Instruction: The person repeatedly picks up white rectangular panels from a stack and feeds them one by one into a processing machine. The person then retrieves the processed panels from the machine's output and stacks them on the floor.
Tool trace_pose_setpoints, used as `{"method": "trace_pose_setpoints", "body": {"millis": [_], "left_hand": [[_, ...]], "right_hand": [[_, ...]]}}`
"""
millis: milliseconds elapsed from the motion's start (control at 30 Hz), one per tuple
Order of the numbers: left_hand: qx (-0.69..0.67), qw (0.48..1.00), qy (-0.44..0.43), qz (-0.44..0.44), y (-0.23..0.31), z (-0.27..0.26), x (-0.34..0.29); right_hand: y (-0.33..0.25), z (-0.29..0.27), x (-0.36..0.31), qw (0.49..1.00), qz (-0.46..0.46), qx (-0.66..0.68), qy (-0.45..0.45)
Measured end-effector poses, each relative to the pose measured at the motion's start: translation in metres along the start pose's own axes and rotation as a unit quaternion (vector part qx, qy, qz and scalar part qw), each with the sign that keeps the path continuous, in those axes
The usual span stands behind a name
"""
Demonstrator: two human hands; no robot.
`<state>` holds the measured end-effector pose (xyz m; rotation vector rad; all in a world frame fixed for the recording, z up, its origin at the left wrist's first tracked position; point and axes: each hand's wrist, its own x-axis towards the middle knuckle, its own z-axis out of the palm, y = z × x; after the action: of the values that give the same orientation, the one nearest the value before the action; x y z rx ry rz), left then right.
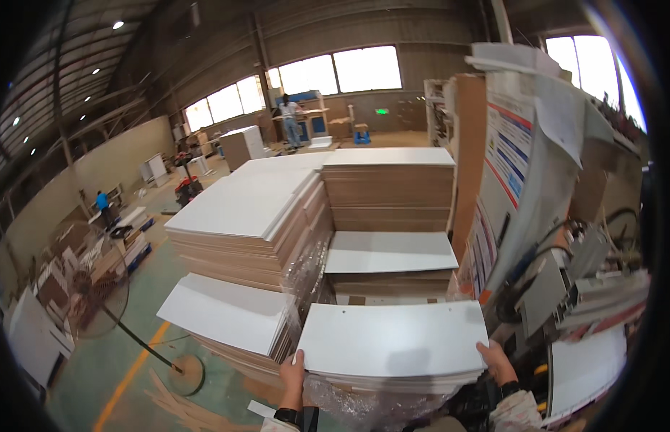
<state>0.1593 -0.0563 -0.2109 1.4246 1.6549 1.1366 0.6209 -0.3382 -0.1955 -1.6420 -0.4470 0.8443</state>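
A white rectangular panel (392, 338) lies in front of me, with two small dark holes near its far edge. My left hand (292, 378) grips its near left corner, thumb up along the edge. At the near right corner, my right hand (498, 362) is closed on the same panel; the fingers of both hands are partly hidden. More white boards show beneath the panel's front edge, and I cannot tell whether it rests on them or is raised. Crumpled clear plastic film (378, 399) hangs below. Just beyond lies another white-topped panel stack (392, 250).
Tall stacks of white panels (241, 201) stand left and ahead, a lower stack (227, 309) nearer. A pedestal fan (184, 374) is on the green floor at left. Machinery (594, 288) and a cabinet with posters (508, 158) crowd the right. Two people work farther off.
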Motion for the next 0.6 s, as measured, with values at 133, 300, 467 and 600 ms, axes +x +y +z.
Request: {"method": "trace_pose_setpoints", "body": {"millis": [133,300,467,600], "left_hand": [[-0.026,0.999,-0.018,-0.042,-0.018,0.021,0.003],[-0.065,0.984,-0.090,-0.142,0.008,-0.023,-0.025],[-0.100,0.944,-0.179,-0.259,-0.008,-0.039,-0.040],[-0.094,0.909,-0.300,-0.274,0.024,-0.036,-0.026]], "right_hand": [[0.015,-0.029,0.011,0.998,-0.006,-0.056,-0.002],[-0.050,-0.009,0.004,0.974,0.161,-0.147,-0.055],[-0.065,-0.039,-0.010,0.961,0.207,-0.153,-0.102],[-0.102,-0.018,-0.008,0.971,0.176,-0.128,-0.101]]}}
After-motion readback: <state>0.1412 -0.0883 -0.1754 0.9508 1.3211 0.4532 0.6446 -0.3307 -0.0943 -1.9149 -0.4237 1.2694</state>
